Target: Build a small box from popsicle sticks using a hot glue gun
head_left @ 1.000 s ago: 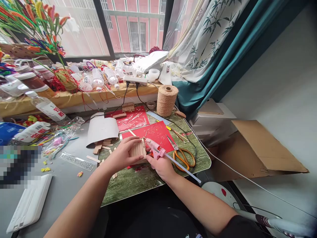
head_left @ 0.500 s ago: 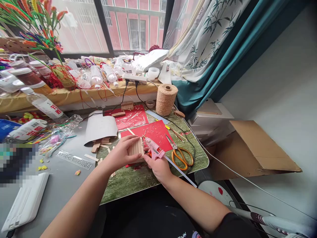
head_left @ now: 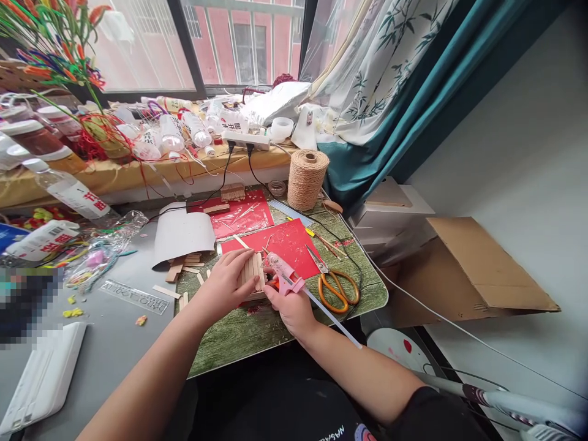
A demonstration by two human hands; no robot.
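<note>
My left hand point(head_left: 225, 285) is closed around the far left side of a small box made of popsicle sticks point(head_left: 252, 273), its fingers and thumb resting on the slatted top. In my right hand point(head_left: 290, 306) is a pink hot glue gun point(head_left: 283, 275), with a long glue stick point(head_left: 333, 323) sticking out of its rear. The gun's nozzle points up and left, close beside the box's right edge; whether it touches cannot be made out. Under both hands lie a red sheet point(head_left: 294, 242) and the green wood-patterned mat. My right fingers are partly hidden behind the gun's handle.
Orange-handled scissors point(head_left: 337, 291) lie just right of my right hand. A twine spool point(head_left: 307, 179) stands at the back, near a black cable. Loose wooden sticks point(head_left: 186, 263) lie by a curled white sheet point(head_left: 184, 236). Bottles and a power strip point(head_left: 245, 139) crowd the windowsill.
The view has shifted slightly. My left hand still holds the stick box and my right hand the glue gun, both in nearly the same place.
</note>
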